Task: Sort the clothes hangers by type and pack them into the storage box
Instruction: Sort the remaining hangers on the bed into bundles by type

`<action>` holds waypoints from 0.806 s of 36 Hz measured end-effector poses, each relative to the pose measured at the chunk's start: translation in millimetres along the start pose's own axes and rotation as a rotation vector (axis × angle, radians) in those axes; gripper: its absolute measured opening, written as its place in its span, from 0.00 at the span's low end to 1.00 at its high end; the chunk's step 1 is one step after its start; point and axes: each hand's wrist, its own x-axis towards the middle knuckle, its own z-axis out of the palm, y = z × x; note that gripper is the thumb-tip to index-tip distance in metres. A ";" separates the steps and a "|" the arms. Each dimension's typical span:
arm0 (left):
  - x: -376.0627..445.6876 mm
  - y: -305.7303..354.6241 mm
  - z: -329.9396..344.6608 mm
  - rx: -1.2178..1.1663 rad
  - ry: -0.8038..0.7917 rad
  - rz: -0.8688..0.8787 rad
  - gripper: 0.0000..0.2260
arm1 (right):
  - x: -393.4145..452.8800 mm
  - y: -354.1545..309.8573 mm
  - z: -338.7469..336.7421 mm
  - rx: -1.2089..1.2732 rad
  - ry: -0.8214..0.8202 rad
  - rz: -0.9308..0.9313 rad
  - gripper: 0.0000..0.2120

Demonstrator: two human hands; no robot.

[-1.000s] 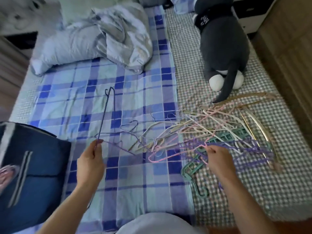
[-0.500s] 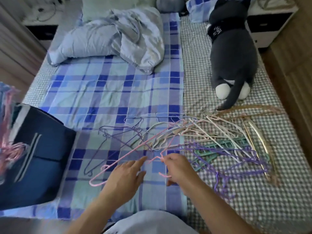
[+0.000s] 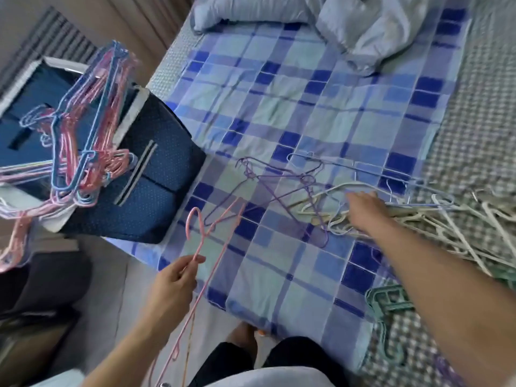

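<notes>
My left hand [image 3: 174,277] pinches a thin pink wire hanger [image 3: 215,236] below its hook, off the bed's near-left corner. My right hand [image 3: 365,213] reaches over the pile of cream hangers [image 3: 435,222] on the bed, fingers spread on them; whether it grips one I cannot tell. Purple wire hangers [image 3: 282,188] lie loose between the two hands. The dark blue fabric storage box [image 3: 156,174] stands at the bed's left edge, with a bundle of pink and blue hangers [image 3: 83,129] sticking out of it. A green plastic hanger [image 3: 388,300] lies under my right forearm.
The hangers lie on a blue plaid sheet [image 3: 293,107] spread over a checked bed cover [image 3: 480,107]. A crumpled grey quilt [image 3: 349,26] sits at the far end. Dark bags [image 3: 42,283] stand on the floor to the left of my legs.
The view has swung left and down. My left hand has taken the pink hanger and lifted it off the pile toward the box side. My right hand has let go and moved to the cream hangers.
</notes>
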 end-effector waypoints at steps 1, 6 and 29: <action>-0.5 -3.4 -0.5 0.002 0.001 -0.019 0.11 | 3.2 -0.5 3.3 -0.048 -0.007 -0.005 0.22; -6.2 -10.1 -1.8 0.004 -0.005 -0.027 0.12 | 3.9 2.0 8.7 -0.274 0.072 -0.109 0.14; -54.3 137.6 18.8 -0.604 -0.420 0.088 0.10 | -186.0 -126.8 -170.0 0.855 0.369 -0.073 0.07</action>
